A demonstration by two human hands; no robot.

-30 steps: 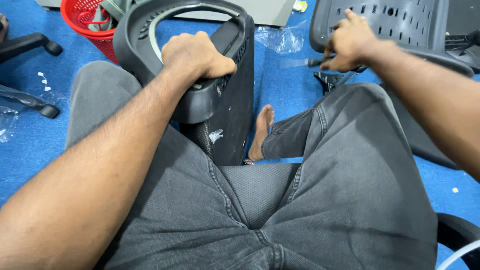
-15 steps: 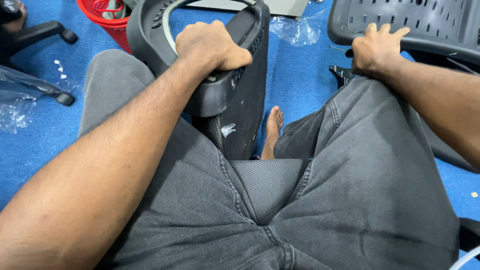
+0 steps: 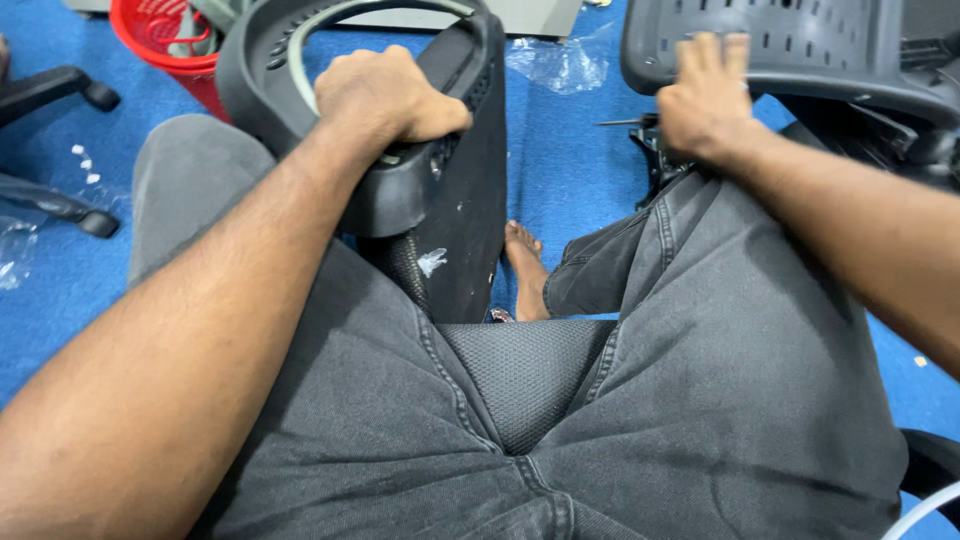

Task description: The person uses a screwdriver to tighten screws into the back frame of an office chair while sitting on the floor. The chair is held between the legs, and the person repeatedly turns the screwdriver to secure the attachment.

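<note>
My left hand (image 3: 385, 95) is closed over the top edge of a black plastic chair part (image 3: 455, 215) that stands upright between my knees. A curved black frame (image 3: 260, 60) with a pale inner strip arches behind that hand. My right hand (image 3: 705, 100) lies on the rim of a black perforated chair shell (image 3: 800, 45) at the upper right, fingers stretched over its edge and thumb hidden below. A thin metal rod (image 3: 622, 122) sticks out to the left just under that hand. I sit on a black mesh seat (image 3: 525, 370) in grey jeans, with a bare foot (image 3: 525, 270) on the blue carpet.
A red plastic basket (image 3: 160, 35) stands at the upper left. A black chair base with castors (image 3: 60, 95) lies at the left edge, beside clear plastic wrap (image 3: 15, 250). More clear wrap (image 3: 560, 65) lies on the blue carpet (image 3: 570, 170). Black chair mechanism parts (image 3: 900, 140) sit at the right.
My right hand has come down from the far chair part onto the rim of the perforated shell and spread its fingers. The left hand keeps its grip. The view has shifted slightly.
</note>
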